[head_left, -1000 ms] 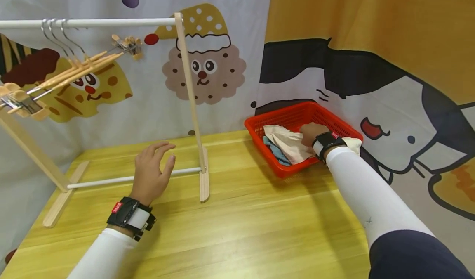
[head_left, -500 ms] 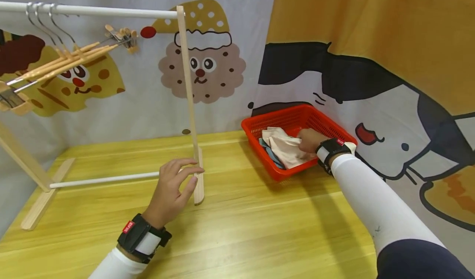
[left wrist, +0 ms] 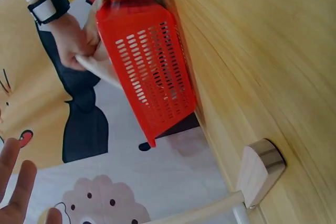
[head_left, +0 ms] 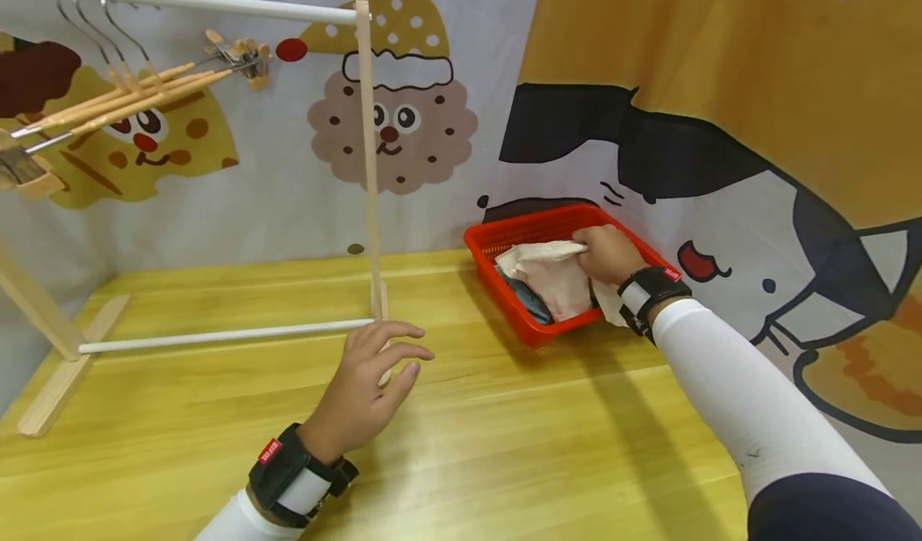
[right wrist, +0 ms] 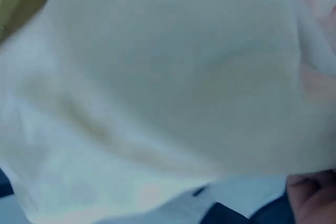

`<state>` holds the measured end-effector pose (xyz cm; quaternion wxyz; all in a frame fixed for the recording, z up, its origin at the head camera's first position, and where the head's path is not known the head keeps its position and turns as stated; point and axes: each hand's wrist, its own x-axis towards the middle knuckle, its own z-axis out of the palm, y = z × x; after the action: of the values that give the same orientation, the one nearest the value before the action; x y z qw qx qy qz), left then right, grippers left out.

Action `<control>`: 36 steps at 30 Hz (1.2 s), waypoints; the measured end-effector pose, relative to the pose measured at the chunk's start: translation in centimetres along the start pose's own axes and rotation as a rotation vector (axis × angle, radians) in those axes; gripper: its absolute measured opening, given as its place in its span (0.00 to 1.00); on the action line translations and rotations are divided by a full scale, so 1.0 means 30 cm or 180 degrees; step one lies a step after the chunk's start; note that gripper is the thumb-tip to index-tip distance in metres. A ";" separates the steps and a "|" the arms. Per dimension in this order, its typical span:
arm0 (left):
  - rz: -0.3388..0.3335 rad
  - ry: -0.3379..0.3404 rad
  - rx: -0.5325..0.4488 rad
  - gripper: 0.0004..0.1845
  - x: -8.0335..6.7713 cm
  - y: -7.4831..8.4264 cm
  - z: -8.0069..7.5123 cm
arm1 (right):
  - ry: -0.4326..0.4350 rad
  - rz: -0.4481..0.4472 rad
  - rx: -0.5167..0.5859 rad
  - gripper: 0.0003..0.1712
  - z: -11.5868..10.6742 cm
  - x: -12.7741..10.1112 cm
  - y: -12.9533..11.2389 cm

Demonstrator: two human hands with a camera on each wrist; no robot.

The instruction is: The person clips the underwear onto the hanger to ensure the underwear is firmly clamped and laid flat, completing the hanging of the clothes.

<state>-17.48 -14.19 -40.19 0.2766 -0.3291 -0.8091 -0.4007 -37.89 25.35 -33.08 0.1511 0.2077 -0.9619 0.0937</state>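
My right hand (head_left: 611, 254) pinches a cream-coloured piece of cloth (head_left: 553, 278) by its upper edge over the red plastic basket (head_left: 536, 334). Part of the cloth is raised, and a pale flap hangs below the wrist on the right. Seen from the right wrist, the cloth (right wrist: 199, 87) fills most of the view, with fingertips at the lower right corner. A blue-grey cloth (head_left: 529, 297) lies in the basket under it. Holding nothing, my left hand (head_left: 370, 385) hovers above the table by the rack's right foot, fingers loosely bent; some of its fingers (left wrist: 21, 192) show in the left wrist view.
A wooden rack with a white top rail (head_left: 216, 1) stands at the left. Several clip hangers (head_left: 144, 97) hang from it. Its white lower bar (head_left: 230, 337) runs low above the yellow wood-grain table (head_left: 461, 461). Behind is a cartoon-printed curtain (head_left: 432, 221).
My right hand has risen slightly from inside the basket, drawing up the cream cloth. My left hand has moved rightward past the rack's right foot. The head view has shifted a little.
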 end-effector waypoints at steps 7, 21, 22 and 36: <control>-0.0113 -0.0110 0.0097 0.08 -0.006 0.008 -0.007 | 0.1039 -0.0458 0.0346 0.17 -0.107 0.002 -0.114; -0.0915 -0.0211 -0.0366 0.23 -0.001 0.037 -0.031 | 0.2189 -0.1594 0.1253 0.18 -0.161 -0.062 -0.502; -0.1024 -0.0241 -0.0491 0.24 -0.002 0.040 -0.033 | 0.2147 -0.1642 0.1291 0.18 -0.146 -0.075 -0.525; -0.1665 0.0323 -0.0972 0.06 0.011 0.024 -0.031 | 0.1346 -0.1788 0.1723 0.21 0.165 -0.285 -0.625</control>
<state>-16.98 -14.52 -39.12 0.1515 -0.1270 -0.7819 -0.5912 -23.69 10.51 -38.33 0.3043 0.4694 -0.7569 0.3380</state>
